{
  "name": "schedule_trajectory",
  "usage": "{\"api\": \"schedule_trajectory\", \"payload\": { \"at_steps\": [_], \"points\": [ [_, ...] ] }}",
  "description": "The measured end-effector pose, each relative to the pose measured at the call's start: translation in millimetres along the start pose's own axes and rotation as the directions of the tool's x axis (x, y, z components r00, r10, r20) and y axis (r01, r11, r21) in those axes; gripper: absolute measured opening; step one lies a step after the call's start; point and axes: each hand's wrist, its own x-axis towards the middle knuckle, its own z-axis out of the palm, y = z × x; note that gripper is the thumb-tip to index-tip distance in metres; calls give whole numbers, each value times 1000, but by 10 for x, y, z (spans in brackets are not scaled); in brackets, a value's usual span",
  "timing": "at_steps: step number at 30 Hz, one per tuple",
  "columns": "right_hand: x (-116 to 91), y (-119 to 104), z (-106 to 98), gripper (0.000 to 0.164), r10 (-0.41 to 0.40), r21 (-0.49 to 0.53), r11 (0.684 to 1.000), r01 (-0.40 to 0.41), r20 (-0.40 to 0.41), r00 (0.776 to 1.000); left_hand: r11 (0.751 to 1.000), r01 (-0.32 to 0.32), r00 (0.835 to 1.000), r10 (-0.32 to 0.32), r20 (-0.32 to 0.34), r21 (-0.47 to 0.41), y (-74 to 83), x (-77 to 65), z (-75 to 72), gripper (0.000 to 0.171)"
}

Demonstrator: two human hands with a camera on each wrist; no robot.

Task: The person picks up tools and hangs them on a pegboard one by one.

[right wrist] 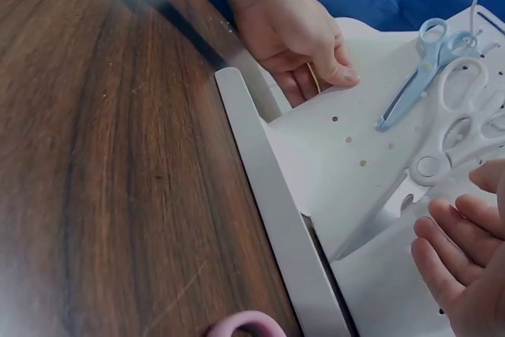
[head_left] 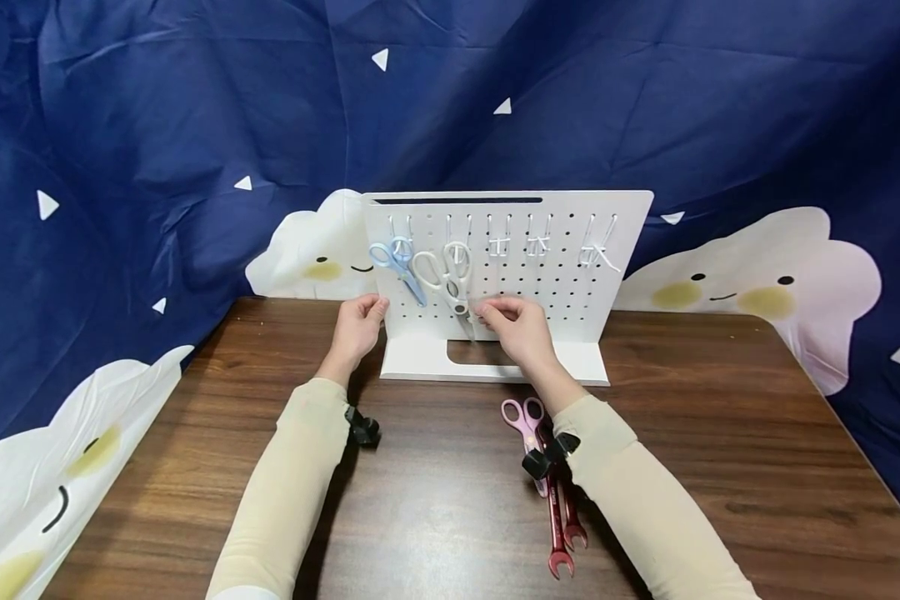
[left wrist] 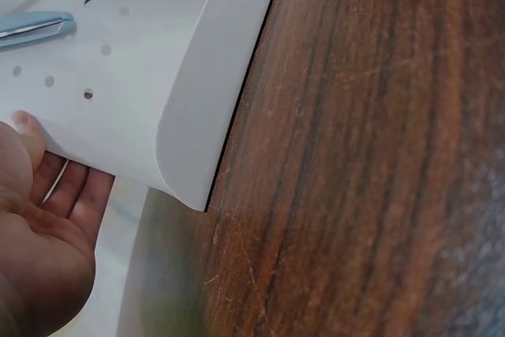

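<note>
A white pegboard (head_left: 517,283) stands on the wooden table. At its left edge my left hand (head_left: 356,329) grips the panel, thumb on the front and the other fingers behind, as the left wrist view shows. White scissors (right wrist: 428,166) hang from a hook with their blades pointing down. Beside those blades is my right hand (head_left: 523,333), fingers loosely bent and holding nothing; in the right wrist view its fingertips look apart from the scissors. Light blue scissors (head_left: 401,265) hang on the hook farthest left, close above my left hand.
Several white hooks (head_left: 537,242) line the board's upper part toward the right. Pink-handled scissors (head_left: 527,423) and two red wrenches (head_left: 556,533) lie on the table (head_left: 420,500) beneath my right forearm. A blue curtain (head_left: 450,100) with clouds hangs behind.
</note>
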Motion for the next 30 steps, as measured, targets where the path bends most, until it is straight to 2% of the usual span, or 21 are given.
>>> {"api": "schedule_trajectory", "payload": {
  "at_steps": [6, 16, 30],
  "points": [
    [-140, -41, -130, 28, -25, -15, 1000, 26, 46, 999, 1000, 7, 1000, -7, 6, -3, 6, -10, 0, 30],
    [-449, -18, -433, 31, -22, -14, 1000, 24, 87, 996, 1000, 3, 1000, -3, 7, -10, 29, -7, -3, 31],
    [-944, 171, -897, 26, 18, -129, 992, -1, 131, 991, 1000, 10, 1000, -10, 9, 20, 19, -15, -13, 31]
  ]
}}
